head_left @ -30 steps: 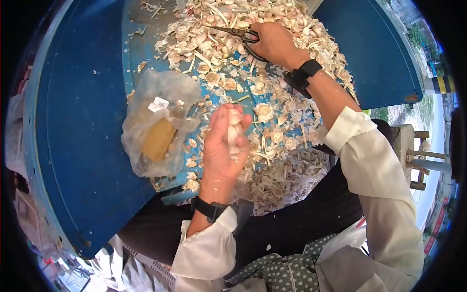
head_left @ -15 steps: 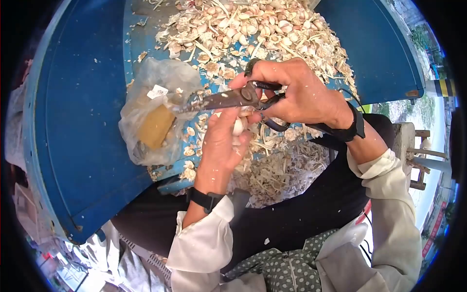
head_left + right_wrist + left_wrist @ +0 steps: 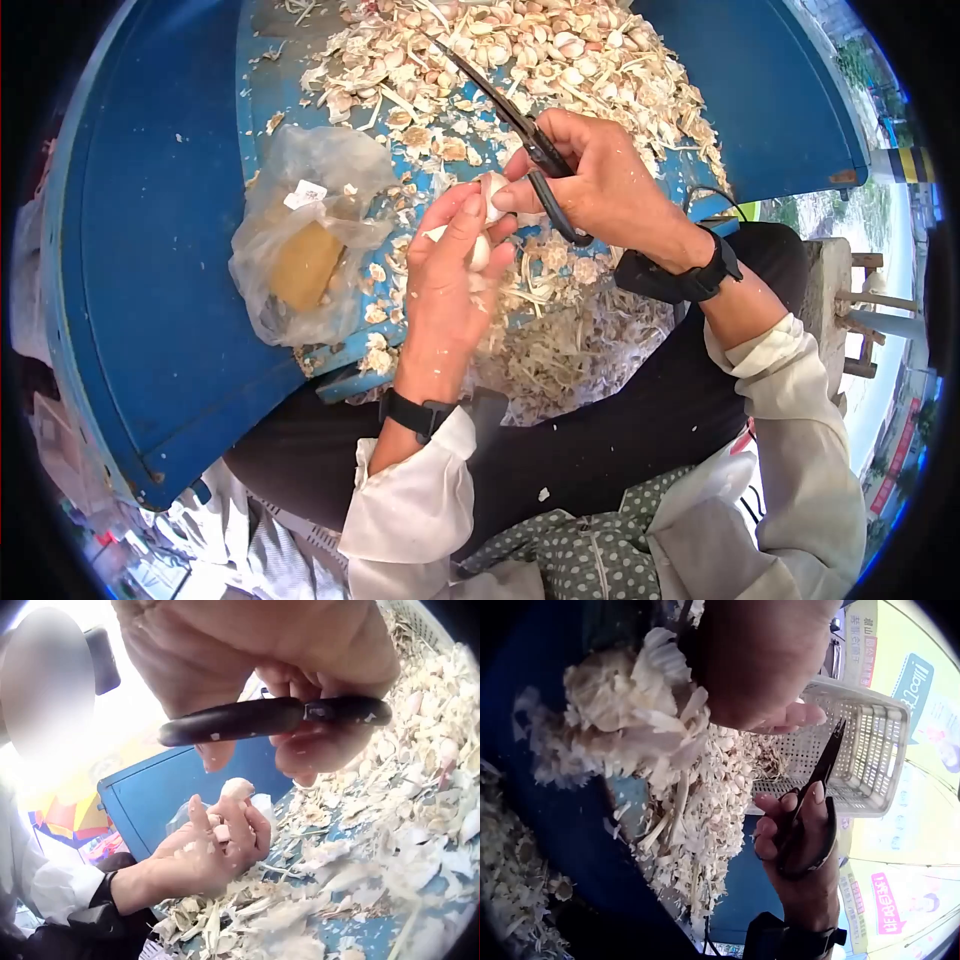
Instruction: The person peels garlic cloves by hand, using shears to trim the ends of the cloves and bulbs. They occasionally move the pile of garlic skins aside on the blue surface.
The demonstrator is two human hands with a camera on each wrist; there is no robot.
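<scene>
**Garlic (image 3: 493,197) and scissors (image 3: 520,125) in two hands over a blue tray (image 3: 150,250)**

The writing sits outside the blue tray: a pale umbrella (image 3: 900,847) carries sideways lettering on coloured panels, too skewed to read surely. A small label (image 3: 305,194) on the plastic bag (image 3: 300,240), inside the tray's left part, is too small to read.

The tray's walls rise at left and right, well apart from both hands. Its near edge runs just above a pile of loose husks (image 3: 570,350). Toward its far end lies a heap of cloves and skins (image 3: 590,60), with a white slotted basket (image 3: 847,757) beyond.

The garlic is pale and plump, with smooth rounded cloves. It is above the tray's near middle, where the left hand (image 3: 445,290) grips it in curled fingers. The right hand (image 3: 620,195) is closed round the scissors' black handles, its thumb touching the garlic; the dark blades slant up toward the tray's far end.
</scene>
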